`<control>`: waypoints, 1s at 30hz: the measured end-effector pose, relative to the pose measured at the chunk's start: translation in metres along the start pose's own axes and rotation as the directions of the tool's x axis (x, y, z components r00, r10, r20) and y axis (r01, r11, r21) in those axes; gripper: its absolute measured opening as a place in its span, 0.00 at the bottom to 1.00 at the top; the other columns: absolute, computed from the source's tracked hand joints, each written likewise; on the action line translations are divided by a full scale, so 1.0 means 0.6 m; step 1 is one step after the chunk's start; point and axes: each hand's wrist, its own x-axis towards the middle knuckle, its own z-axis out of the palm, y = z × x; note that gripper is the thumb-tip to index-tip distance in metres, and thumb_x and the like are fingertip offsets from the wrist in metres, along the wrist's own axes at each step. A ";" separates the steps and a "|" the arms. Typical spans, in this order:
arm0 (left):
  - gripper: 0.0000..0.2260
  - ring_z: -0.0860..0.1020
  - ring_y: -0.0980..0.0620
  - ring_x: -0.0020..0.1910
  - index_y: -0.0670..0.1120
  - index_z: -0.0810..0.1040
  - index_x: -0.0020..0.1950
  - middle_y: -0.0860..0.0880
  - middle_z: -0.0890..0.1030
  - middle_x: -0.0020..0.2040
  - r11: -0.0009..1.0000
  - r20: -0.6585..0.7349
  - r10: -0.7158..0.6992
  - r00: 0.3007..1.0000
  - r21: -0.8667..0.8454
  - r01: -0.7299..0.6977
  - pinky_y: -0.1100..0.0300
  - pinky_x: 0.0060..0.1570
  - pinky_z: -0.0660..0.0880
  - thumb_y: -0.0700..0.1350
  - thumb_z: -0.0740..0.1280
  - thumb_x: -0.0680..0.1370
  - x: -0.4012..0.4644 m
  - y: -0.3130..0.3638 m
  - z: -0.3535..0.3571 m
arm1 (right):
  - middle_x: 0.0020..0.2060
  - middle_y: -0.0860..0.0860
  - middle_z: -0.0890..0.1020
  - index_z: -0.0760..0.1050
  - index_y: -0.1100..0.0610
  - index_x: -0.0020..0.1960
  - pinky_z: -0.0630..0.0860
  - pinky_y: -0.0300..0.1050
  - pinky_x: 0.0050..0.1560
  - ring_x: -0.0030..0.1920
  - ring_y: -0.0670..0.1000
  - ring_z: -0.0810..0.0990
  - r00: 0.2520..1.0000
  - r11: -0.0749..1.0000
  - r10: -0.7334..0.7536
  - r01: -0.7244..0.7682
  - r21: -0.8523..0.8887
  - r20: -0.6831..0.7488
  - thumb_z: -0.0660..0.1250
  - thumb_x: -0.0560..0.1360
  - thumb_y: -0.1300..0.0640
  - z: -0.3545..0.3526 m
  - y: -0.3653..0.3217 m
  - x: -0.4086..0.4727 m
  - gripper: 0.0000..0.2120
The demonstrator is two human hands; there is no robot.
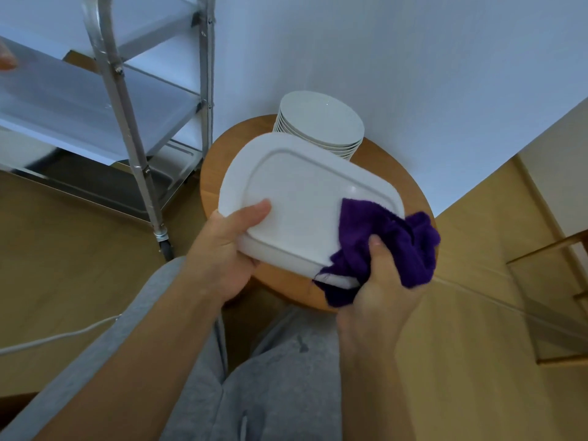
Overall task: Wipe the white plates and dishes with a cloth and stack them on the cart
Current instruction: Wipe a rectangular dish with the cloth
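A white rectangular dish is held tilted above a round wooden counter, its underside turned toward the camera. The left hand grips the dish at its near left corner, the thumb laid flat on the surface and the other fingers hidden behind the rim. The right hand is closed around a bunched purple cloth, and the cloth is wrapped over the near right corner of the dish — touching both the upper face and the edge below it.

The wiping of this dish is judged to be under way, with only that one corner covered by the cloth; most of the visible face has no cloth on it. Whether the hidden side has been wiped cannot be told.

Just behind the dish, on the far part of the counter, a stack of white round plates is seen — several deep, and taken to be waiting for their turn. To the left of the counter a metal cart with several shelves stands on casters. No white crockery can be made out on the shelves in view, though the upper ones are blurred and partly cut off. From this the task is judged to be near its start: the dish in hand must be finished and carried over to the cart, and the whole stack is left to be wiped and moved.
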 end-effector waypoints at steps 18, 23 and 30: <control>0.21 0.83 0.45 0.44 0.43 0.80 0.57 0.41 0.84 0.48 0.856 0.267 -0.516 0.814 0.115 0.505 0.53 0.41 0.81 0.51 0.75 0.67 -0.006 0.004 -0.039 | 0.72 0.41 0.63 0.67 0.40 0.66 0.57 0.55 0.72 0.74 0.48 0.56 0.542 0.437 0.076 0.736 -0.517 0.837 0.71 0.63 0.47 0.015 -0.096 0.086 0.32; 0.16 0.83 0.48 0.41 0.44 0.81 0.53 0.44 0.84 0.44 0.918 0.165 -0.394 0.904 0.024 0.396 0.58 0.37 0.80 0.50 0.59 0.74 -0.006 -0.018 -0.010 | 0.73 0.38 0.55 0.60 0.35 0.66 0.41 0.60 0.74 0.75 0.45 0.41 0.455 0.381 0.148 0.793 -0.475 0.878 0.71 0.67 0.46 0.028 -0.049 0.035 0.32; 0.16 0.84 0.49 0.44 0.48 0.80 0.52 0.47 0.85 0.46 0.983 -0.150 -0.178 0.973 0.020 0.183 0.58 0.35 0.80 0.57 0.62 0.73 -0.014 -0.014 -0.019 | 0.72 0.49 0.65 0.65 0.46 0.68 0.53 0.71 0.69 0.75 0.55 0.50 0.499 0.375 -0.098 0.820 -0.432 0.861 0.63 0.69 0.44 0.031 0.050 -0.070 0.28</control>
